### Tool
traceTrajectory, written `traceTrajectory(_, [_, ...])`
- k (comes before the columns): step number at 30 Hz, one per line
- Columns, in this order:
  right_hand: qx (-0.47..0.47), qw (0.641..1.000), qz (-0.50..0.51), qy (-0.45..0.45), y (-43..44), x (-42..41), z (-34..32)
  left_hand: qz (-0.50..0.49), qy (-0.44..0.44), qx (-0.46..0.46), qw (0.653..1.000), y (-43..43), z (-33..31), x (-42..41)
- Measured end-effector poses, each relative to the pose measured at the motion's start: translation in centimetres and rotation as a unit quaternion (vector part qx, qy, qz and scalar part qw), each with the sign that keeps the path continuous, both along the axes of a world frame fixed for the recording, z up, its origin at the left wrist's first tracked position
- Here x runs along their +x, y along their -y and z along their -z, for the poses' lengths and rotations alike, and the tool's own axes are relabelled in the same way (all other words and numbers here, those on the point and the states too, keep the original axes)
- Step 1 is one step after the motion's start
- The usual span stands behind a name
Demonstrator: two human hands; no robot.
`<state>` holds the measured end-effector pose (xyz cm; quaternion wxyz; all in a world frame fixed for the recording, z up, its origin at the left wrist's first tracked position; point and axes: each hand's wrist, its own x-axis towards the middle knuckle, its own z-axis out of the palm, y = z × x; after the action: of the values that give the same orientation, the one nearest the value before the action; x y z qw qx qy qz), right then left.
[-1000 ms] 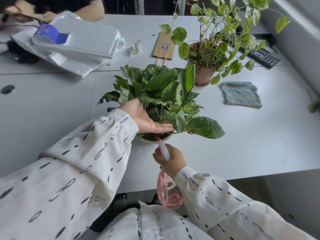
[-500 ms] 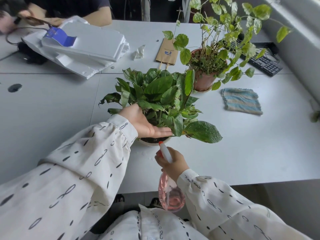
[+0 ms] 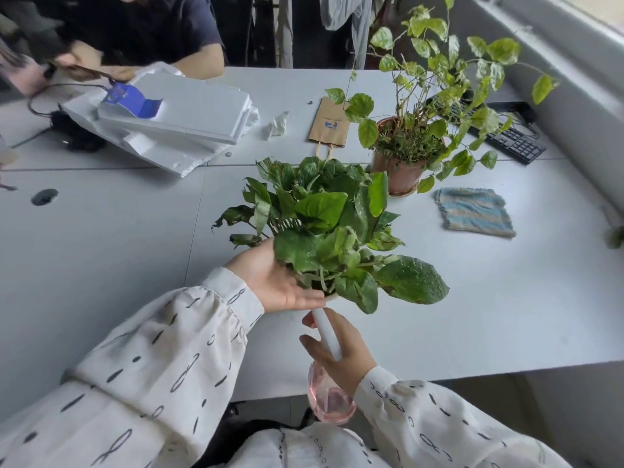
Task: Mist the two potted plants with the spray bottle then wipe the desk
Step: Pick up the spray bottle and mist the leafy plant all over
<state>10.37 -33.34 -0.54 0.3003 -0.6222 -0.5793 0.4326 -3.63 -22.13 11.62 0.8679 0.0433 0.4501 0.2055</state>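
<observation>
Pale grey desk [image 3: 506, 298], smooth, matte. Right hand [image 3: 341, 349] clenched around pink translucent spray bottle [image 3: 329, 396], white nozzle pointing up just under the near plant [image 3: 324, 224]: broad glossy leaves, pale pot mostly hidden. Left hand [image 3: 277, 282] open, flat, parting leaves just above that grip. Beyond: vine plant [image 3: 415, 136] in terracotta pot, striped knitted cloth [image 3: 472, 212] to the right, paper bag [image 3: 329, 125], styrofoam [image 3: 175, 119], keyboard [image 3: 506, 140].
</observation>
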Motion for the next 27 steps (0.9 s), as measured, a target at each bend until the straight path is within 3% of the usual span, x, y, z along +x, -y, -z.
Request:
traceTrajectory(9, [0.064,0.998,0.029,0.003,0.9,-5.2,-0.7,0.003,-0.023,-0.009,1.000,0.0,0.2,-6.5])
traceTrajectory(15, [0.071,0.992,0.106,-0.021,0.8,-9.0,-1.9,-0.039,-0.152,0.015,0.987,-3.1,3.4,-11.2])
traceTrajectory(19, [0.068,0.989,0.133,-0.013,1.0,-10.8,-2.3,0.012,-0.234,0.069,0.970,-6.2,6.8,-11.5])
traceTrajectory(27, [0.062,0.976,0.207,-0.020,1.6,-12.6,-2.9,0.096,-0.219,0.098,0.966,-9.3,10.2,-7.8])
